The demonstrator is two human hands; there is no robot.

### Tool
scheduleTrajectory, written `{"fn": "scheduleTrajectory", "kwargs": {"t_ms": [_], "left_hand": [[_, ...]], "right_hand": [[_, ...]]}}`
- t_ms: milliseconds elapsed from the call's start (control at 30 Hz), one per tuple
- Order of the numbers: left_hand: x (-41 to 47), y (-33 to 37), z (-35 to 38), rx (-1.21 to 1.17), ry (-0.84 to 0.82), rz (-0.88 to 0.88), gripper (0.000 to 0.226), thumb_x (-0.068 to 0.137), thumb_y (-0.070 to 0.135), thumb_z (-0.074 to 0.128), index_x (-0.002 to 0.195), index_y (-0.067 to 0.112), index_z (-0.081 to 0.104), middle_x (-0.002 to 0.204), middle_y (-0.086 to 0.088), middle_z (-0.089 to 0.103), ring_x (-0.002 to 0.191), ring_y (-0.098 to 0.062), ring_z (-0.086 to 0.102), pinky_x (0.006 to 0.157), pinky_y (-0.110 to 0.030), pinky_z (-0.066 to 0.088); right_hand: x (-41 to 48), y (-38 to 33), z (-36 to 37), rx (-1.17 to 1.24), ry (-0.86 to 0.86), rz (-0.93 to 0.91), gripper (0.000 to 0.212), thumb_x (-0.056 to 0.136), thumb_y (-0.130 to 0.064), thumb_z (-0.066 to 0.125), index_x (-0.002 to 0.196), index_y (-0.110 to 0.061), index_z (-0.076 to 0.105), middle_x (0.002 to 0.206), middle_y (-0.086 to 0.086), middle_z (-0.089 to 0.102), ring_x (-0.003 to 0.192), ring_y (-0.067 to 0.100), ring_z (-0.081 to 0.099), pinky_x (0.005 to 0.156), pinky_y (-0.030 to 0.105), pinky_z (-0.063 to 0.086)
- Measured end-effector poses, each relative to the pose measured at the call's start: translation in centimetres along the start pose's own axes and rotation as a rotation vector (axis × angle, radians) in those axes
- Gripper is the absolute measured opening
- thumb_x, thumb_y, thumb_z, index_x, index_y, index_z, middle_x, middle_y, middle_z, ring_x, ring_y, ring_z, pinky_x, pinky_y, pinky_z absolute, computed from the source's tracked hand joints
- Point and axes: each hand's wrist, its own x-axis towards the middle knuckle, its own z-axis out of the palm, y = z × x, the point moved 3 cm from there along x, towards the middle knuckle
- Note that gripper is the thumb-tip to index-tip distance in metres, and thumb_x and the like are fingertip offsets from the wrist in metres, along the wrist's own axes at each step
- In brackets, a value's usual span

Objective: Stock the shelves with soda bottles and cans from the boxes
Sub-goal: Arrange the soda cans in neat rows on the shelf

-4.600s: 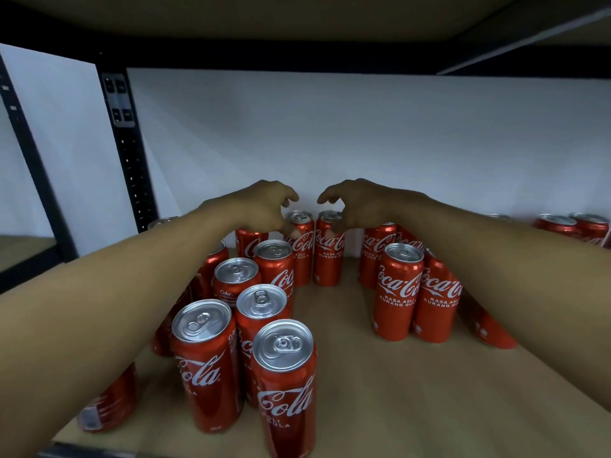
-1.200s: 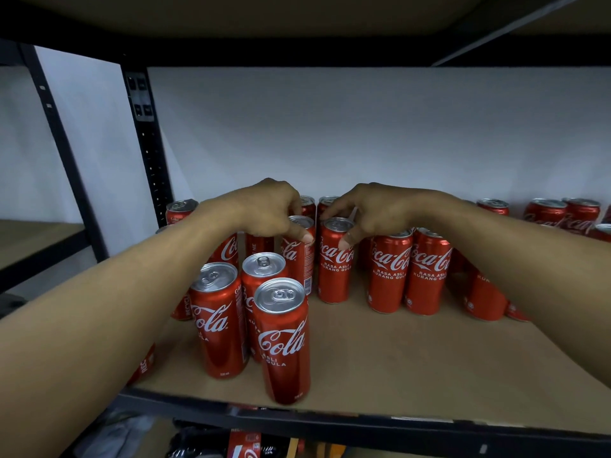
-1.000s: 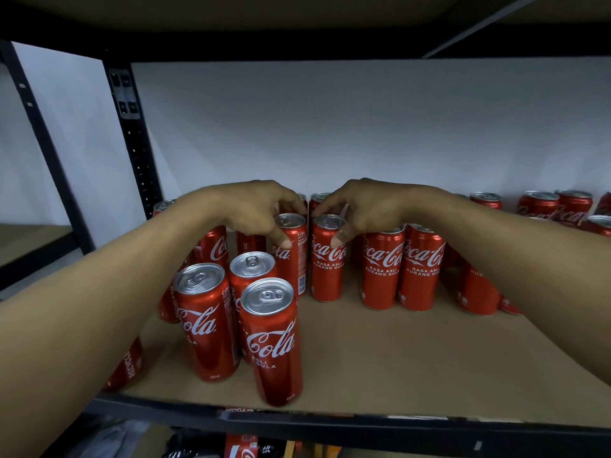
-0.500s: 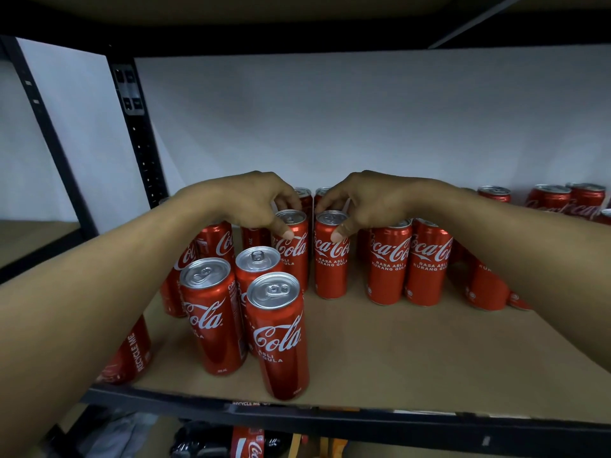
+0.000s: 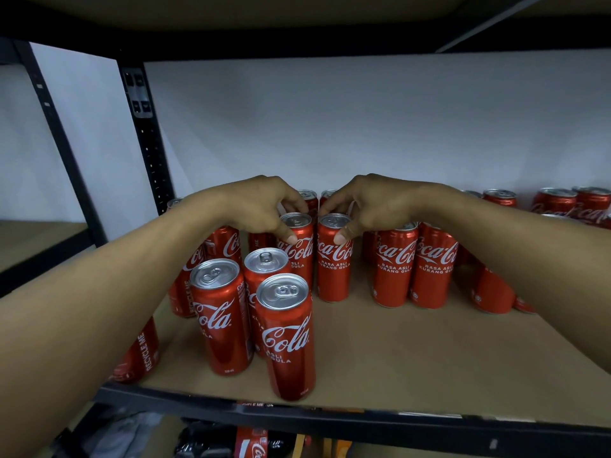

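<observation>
Two slim, tall cans stand side by side near the middle of the shelf (image 5: 396, 352), almost touching. The left can (image 5: 299, 259) and the right can (image 5: 334, 266) are both glossy red with a white script logo and silver lids with pull tabs. The right can reads "RASA ASLI KURANG GULA" below the logo. Both are upright with the long axis vertical, lids up and logos facing the camera.

The left hand (image 5: 261, 206) grips the left can from above, fingers curled over the lid rim and thumb pressed on the front face. The right hand (image 5: 370, 203) holds the right can the same way. Both cans appear to rest on the wooden shelf board.

A front group (image 5: 286, 335) of three matching cans stands upright near the shelf's front edge, left of centre. A pair of cans (image 5: 413, 266) stands upright just right of the held ones, labels forward. More cans sit behind the hands, partly hidden, and a back row (image 5: 562, 201) lines the far right by the white wall (image 5: 363, 120). One can (image 5: 142, 352) marked "RECYCLE ME" shows under the left forearm. A black perforated post (image 5: 148, 143) frames the left side.
</observation>
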Motion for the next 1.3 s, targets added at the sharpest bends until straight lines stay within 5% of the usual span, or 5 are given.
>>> {"fn": "scheduleTrajectory", "kwargs": {"t_ms": [533,767,933,1133,1300], "left_hand": [[-0.1,0.4,0.7,-0.150,0.067,0.005,0.054,0.080,0.031,0.084,0.130,0.028,0.064,0.089,0.029,0.058,0.086,0.005,0.059,0.087,-0.028,0.049],[-0.8,-1.4,-0.3,-0.170,0.100,-0.008,0.061,0.080,0.036,0.083,0.136,0.030,0.059,0.130,0.011,0.064,0.105,-0.006,0.064,0.097,-0.034,0.051],[-3.1,-4.7,-1.9,-0.007,0.289,-0.097,0.044,0.086,0.033,0.079,0.127,0.031,0.064,0.128,0.008,0.062,0.103,-0.010,0.063,0.082,-0.027,0.046],[-5.0,-7.0,-3.2,0.099,0.097,-0.225,0.043,0.086,0.039,0.077,0.127,0.035,0.064,0.121,0.012,0.063,0.098,-0.008,0.061,0.075,-0.025,0.049],[-5.2,-7.5,-3.2,0.095,-0.031,-0.277,0.054,0.082,0.042,0.081,0.130,0.038,0.057,0.121,0.007,0.065,0.104,-0.016,0.063,0.088,-0.040,0.059]], "right_hand": [[-0.6,0.0,-0.4,-0.020,-0.013,0.015,0.057,0.081,-0.038,0.083,0.134,-0.032,0.063,0.122,-0.012,0.069,0.099,0.003,0.065,0.093,0.035,0.054],[-0.4,0.1,-0.9,-0.025,-0.073,0.055,0.069,0.078,-0.050,0.081,0.141,-0.036,0.056,0.138,-0.012,0.060,0.118,0.011,0.059,0.097,0.033,0.049],[1.1,-1.2,-2.6,-0.081,0.200,-0.009,0.046,0.088,-0.049,0.074,0.130,-0.034,0.064,0.122,-0.012,0.067,0.101,0.005,0.062,0.078,0.020,0.046],[5.9,-4.5,-2.4,-0.070,0.238,-0.111,0.043,0.090,-0.036,0.075,0.131,-0.030,0.063,0.123,-0.006,0.066,0.088,0.000,0.059,0.070,0.016,0.042],[10.5,-6.1,-0.3,-0.186,0.075,-0.133,0.065,0.090,-0.021,0.076,0.147,-0.033,0.048,0.146,0.000,0.052,0.122,0.019,0.056,0.085,0.025,0.044]]}}
